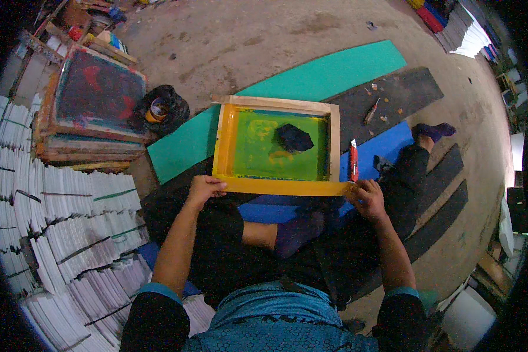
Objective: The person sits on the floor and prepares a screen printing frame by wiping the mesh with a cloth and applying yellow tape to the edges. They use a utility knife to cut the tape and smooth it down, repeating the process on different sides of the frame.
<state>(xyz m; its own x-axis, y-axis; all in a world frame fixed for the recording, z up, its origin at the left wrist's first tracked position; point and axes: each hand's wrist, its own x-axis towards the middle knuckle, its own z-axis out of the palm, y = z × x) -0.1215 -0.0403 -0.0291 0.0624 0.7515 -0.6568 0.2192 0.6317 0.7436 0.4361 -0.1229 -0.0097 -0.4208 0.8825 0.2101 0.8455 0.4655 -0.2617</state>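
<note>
A wooden screen-printing frame (334,138) with a green and yellow mesh (252,158) lies in front of me. Along its near side runs a strip of yellow tape (281,186), stretched straight between my hands. My left hand (204,190) pinches the strip's left end at the frame's near left corner. At the other end, my right hand (366,199) has its fingers closed on the strip. Yellow-orange tape (226,141) also covers the frame's left side. A crumpled black piece (295,138) rests on the mesh. Just right of the frame lies a slim red tool (354,159), perhaps a cutter.
Green mat (346,70), black mat (413,88) and blue mat (402,144) pieces cover the floor. A tape roll (156,111) sits on a black bag (170,100). Left are stacked printing frames (100,88) and bundled paper (70,234). A small pointed tool (371,111) lies far right.
</note>
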